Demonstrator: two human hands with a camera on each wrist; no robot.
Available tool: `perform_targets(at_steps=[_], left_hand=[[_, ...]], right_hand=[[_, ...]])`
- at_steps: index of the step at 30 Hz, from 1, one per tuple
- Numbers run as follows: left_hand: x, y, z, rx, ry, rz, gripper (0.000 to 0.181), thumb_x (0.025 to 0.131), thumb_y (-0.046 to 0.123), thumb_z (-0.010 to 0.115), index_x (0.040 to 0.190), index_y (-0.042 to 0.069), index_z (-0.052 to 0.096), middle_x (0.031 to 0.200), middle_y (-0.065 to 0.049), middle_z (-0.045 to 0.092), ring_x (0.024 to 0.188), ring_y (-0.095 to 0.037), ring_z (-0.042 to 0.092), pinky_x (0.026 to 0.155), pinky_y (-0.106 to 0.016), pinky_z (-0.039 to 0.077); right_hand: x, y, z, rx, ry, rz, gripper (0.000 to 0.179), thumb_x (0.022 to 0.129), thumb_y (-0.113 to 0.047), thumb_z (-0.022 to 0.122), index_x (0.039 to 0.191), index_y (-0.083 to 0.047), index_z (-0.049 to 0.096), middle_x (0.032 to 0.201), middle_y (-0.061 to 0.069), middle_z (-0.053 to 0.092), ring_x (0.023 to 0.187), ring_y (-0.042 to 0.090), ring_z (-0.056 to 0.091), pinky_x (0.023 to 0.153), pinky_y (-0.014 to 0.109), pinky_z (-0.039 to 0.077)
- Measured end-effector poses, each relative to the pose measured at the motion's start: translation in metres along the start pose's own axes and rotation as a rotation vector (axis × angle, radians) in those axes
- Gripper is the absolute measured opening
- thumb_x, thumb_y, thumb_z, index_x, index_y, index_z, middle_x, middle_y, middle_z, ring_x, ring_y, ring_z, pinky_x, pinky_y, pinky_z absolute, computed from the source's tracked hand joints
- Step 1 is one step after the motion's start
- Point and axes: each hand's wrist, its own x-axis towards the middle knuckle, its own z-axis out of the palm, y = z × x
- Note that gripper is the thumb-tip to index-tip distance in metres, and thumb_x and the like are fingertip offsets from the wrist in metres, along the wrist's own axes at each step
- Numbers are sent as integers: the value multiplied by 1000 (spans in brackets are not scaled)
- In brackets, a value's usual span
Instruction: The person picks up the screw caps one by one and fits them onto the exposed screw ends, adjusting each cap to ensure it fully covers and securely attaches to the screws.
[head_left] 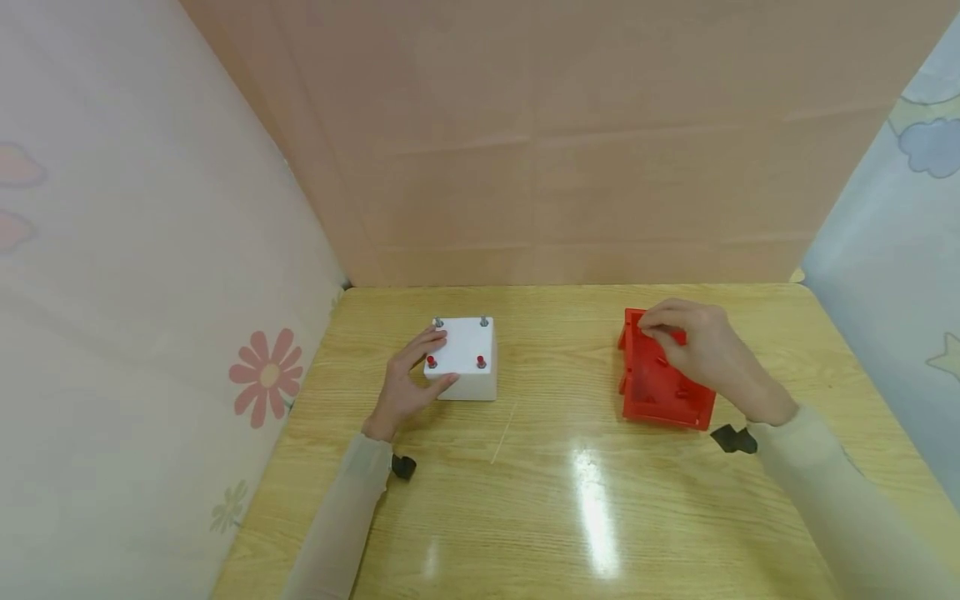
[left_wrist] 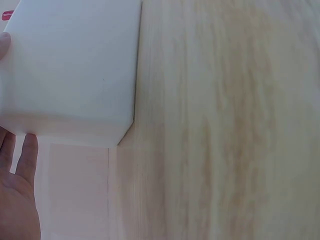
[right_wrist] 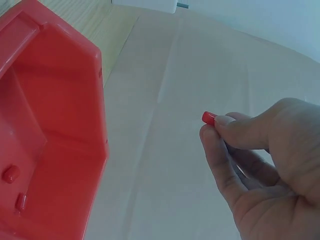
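Observation:
A white box [head_left: 468, 343] stands on the left of the table, with a bolt near each corner of its top. Red caps [head_left: 481, 362] cover the two near bolts, while the far bolts [head_left: 483, 322] show bare metal. My left hand [head_left: 405, 382] grips the box from its left, fingers over the top edge and thumb along the near side. Over the red bin [head_left: 628, 406] at the right, my right hand [head_left: 693, 343] pinches a small red cap [right_wrist: 208, 118] between thumb and fingertips.
Several loose red pieces [right_wrist: 11, 174] lie inside the bin. Table [head_left: 555, 400] lies between box and bin. A brown panel [head_left: 525, 167] rises behind the table, and a patterned wall [head_left: 150, 333] runs along the left.

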Motion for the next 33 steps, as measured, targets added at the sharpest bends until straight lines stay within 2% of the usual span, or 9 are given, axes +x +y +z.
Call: perform_targets(at_steps=[4,9,13,15,19,24,29,33], left_hand=[[-1,-9,1,4,3,-5,57,79,-14,87,132,-13,66,147,-33,59,150,-52,42,121,-18,39],[-3,-31,0,34,-4,-11,60,80,-8,90,135,-4,68,151,-22,61,154,-42,43,121,-19,40],[-3,-37,-2,33,-21,-21,60,82,0,91,138,2,69,153,-15,61,156,-35,43,122,-23,42],[-3,-37,-2,38,-22,-25,60,82,0,91,138,3,69,153,-14,61,156,-34,43,122,-23,42],[-3,-34,0,46,-7,-15,61,79,-8,90,136,-4,68,152,-21,61,154,-41,44,120,-17,40],[-2,-21,0,15,4,3,58,79,-13,87,132,-12,66,148,-31,59,151,-50,42,121,-19,40],[-1,-6,-1,5,-2,4,56,80,-13,87,132,-13,66,147,-32,60,150,-51,44,120,-21,42],[-1,-5,-2,9,-7,-9,56,81,-12,86,133,-11,66,148,-30,60,152,-49,43,120,-20,41]], right_hand=[[3,-4,0,14,0,-4,35,73,21,86,98,-2,81,97,9,80,81,26,77,84,-5,44],[8,-9,2,12,3,-7,32,74,20,85,98,-1,81,96,10,80,82,27,77,87,-6,41],[11,-12,5,15,0,-4,30,75,19,85,98,1,82,96,11,80,81,27,77,88,-7,39],[13,-13,6,16,-2,-6,29,75,18,86,99,1,81,96,11,80,81,27,77,87,-7,40],[16,-14,8,22,-8,-6,29,77,17,86,99,-1,81,96,9,79,81,25,77,86,-5,42],[19,-15,11,41,-29,9,28,80,14,85,99,-6,79,94,4,78,80,19,73,80,1,48],[21,-15,15,63,-41,14,28,81,13,85,97,-9,78,92,6,78,77,16,71,75,6,51],[22,-16,18,71,-31,12,29,81,14,85,96,-10,78,92,6,78,77,15,71,75,4,50]])
